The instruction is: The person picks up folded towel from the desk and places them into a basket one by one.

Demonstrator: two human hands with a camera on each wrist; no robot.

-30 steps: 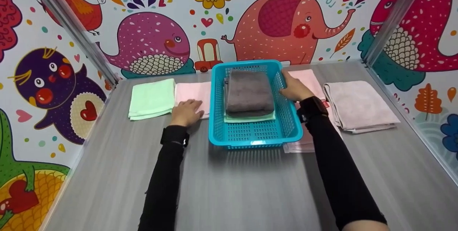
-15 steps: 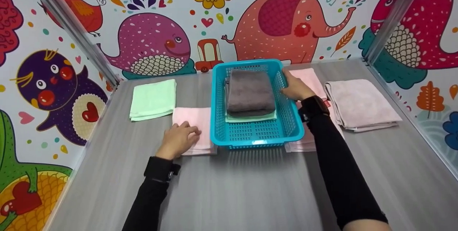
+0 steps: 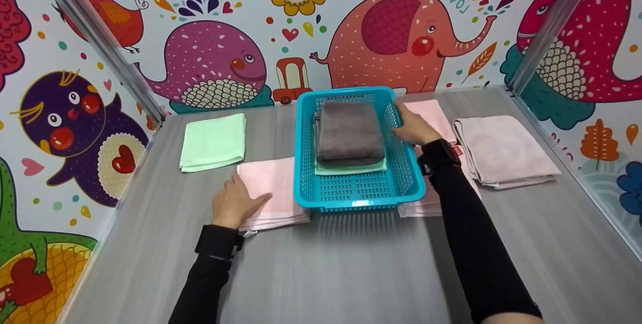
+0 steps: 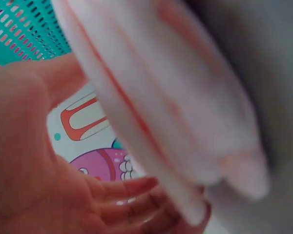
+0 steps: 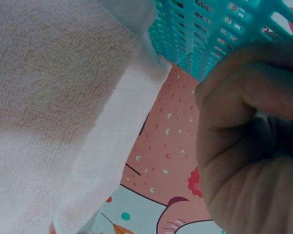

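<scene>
My left hand (image 3: 235, 202) holds the near left corner of a folded pink towel (image 3: 276, 186) lying on the table just left of the basket. Its thumb lies on top, and in the left wrist view the towel's edge (image 4: 161, 97) runs between thumb and fingers (image 4: 127, 187). My right hand (image 3: 410, 126) grips the right rim of the turquoise basket (image 3: 358, 198); its curled fingers (image 5: 254, 97) wrap the mesh wall (image 5: 219, 29). Inside the basket a folded grey towel (image 3: 349, 133) lies on a light green one (image 3: 351, 167).
A folded green towel (image 3: 213, 141) lies at the far left of the grey table (image 3: 351, 264). A pink towel (image 3: 434, 113) sits partly under the basket's right side. A pale mauve towel (image 3: 504, 148) lies further right. Painted walls close in three sides.
My left hand has dragged the pink towel from beside the green one toward me, to the basket's near left corner. The right hand and basket have stayed put.
</scene>
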